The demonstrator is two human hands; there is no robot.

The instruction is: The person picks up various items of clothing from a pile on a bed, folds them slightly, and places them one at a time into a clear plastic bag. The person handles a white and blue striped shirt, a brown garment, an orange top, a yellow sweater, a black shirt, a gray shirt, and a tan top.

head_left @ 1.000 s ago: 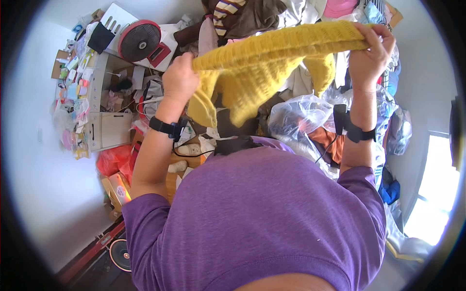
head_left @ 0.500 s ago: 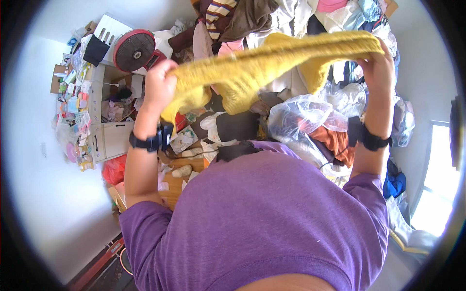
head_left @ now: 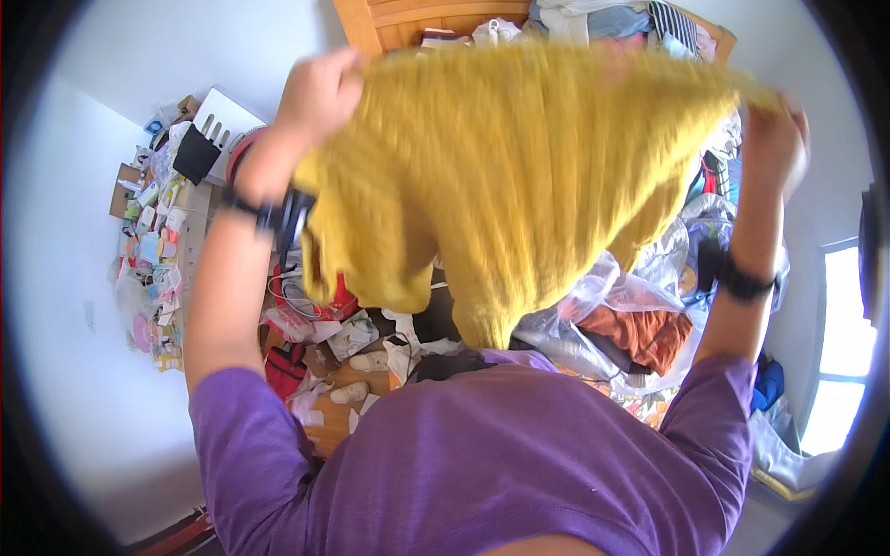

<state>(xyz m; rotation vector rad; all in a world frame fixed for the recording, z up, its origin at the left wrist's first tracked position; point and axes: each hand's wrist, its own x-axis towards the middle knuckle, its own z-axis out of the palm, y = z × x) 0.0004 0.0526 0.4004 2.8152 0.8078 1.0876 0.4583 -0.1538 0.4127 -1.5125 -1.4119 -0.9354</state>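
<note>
A yellow ribbed knit sweater (head_left: 519, 176) hangs stretched between my raised hands, blurred by motion. My left hand (head_left: 320, 97) is closed on its upper left edge. At the upper right corner my right hand (head_left: 777, 139) pinches the knit in closed fingers. The cloth droops in folds, its lowest part dangling just beyond my chest. Much of the pile behind it is hidden. Both wrists wear black bands with a dark device.
Beyond the sweater lies a clear plastic bag with rust-brown cloth (head_left: 640, 335). A wooden headboard (head_left: 399, 23) and heaped clothes stand at the far side. Cluttered shelves (head_left: 153, 241) line the left wall. White shoes (head_left: 350, 393) lie on the wooden floor. A bright window (head_left: 830, 352) is at right.
The sweater has opened out from a narrow, bunched strip into a broad hanging sheet. My hands have spread farther apart, still gripping it. The view has shifted, showing the headboard.
</note>
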